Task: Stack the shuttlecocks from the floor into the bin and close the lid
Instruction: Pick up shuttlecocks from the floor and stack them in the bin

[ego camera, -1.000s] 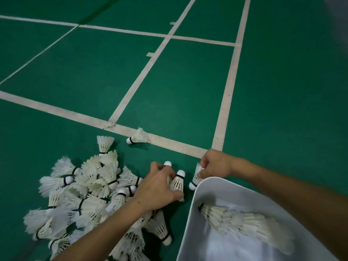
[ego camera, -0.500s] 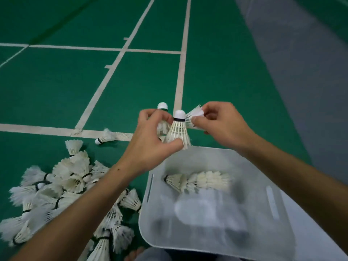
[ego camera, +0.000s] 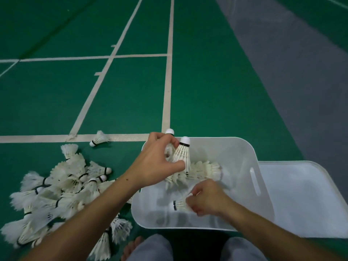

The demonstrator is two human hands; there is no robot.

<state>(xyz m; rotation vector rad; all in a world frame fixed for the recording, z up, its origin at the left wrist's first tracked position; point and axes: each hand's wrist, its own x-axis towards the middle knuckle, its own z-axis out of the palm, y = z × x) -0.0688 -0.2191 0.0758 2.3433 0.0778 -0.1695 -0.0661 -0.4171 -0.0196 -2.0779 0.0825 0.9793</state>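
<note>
Two shuttlecocks [ego camera: 180, 153] — left hand [ego camera: 156, 166]

Dim, even light; edges warped, slight blur.

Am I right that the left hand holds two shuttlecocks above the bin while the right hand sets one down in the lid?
Not quite: the head view shows the right hand setting its shuttlecock down inside the bin, not in the lid, which lies beside the bin. The rest holds: the left hand holds two shuttlecocks above the bin.
</note>
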